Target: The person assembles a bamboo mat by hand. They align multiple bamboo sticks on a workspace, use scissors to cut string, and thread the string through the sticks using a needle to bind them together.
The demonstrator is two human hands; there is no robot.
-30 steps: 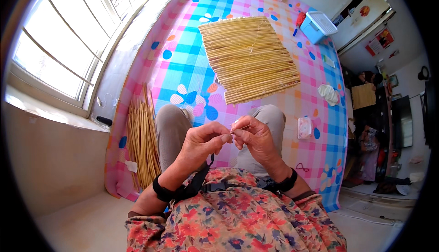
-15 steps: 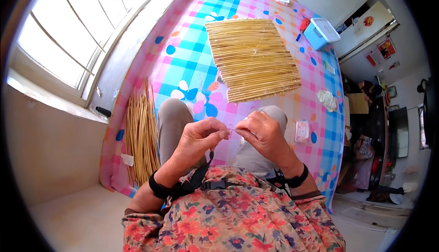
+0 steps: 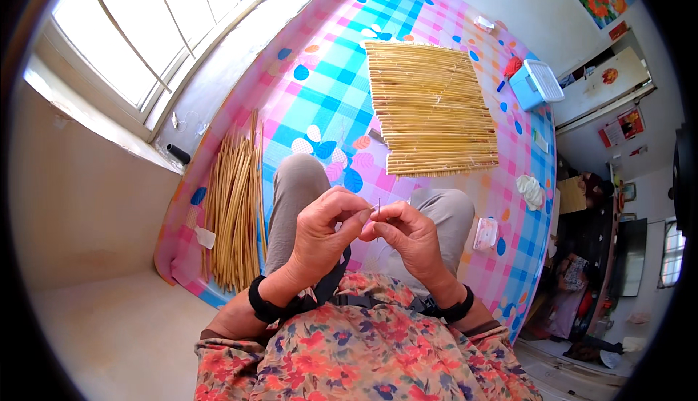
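Note:
Over my lap, my left hand (image 3: pixel 331 228) and my right hand (image 3: pixel 407 237) meet with thumbs and fingertips pinched. A thin dark needle (image 3: pixel 379 205) stands nearly upright at the fingertips of my right hand. My left fingertips press together right beside it; whatever they pinch is too small to make out. Beyond my knees lies a mat of straw-coloured stalks (image 3: pixel 436 110), its rows tied side by side. A bundle of loose stalks (image 3: pixel 234 212) rests left of my left knee.
A plaid flowered sheet (image 3: pixel 331 106) spreads under everything. To the right are a small pink-and-white pack (image 3: pixel 486 234), a crumpled white cloth (image 3: pixel 530 192) and a blue box with a white lid (image 3: pixel 534 85). A dark cylinder (image 3: pixel 178 154) sits on the window ledge (image 3: pixel 211 85).
My hands have come together, and the needle has turned from lying level between them to nearly upright. The view has shifted, so the mat and stalks appear further right.

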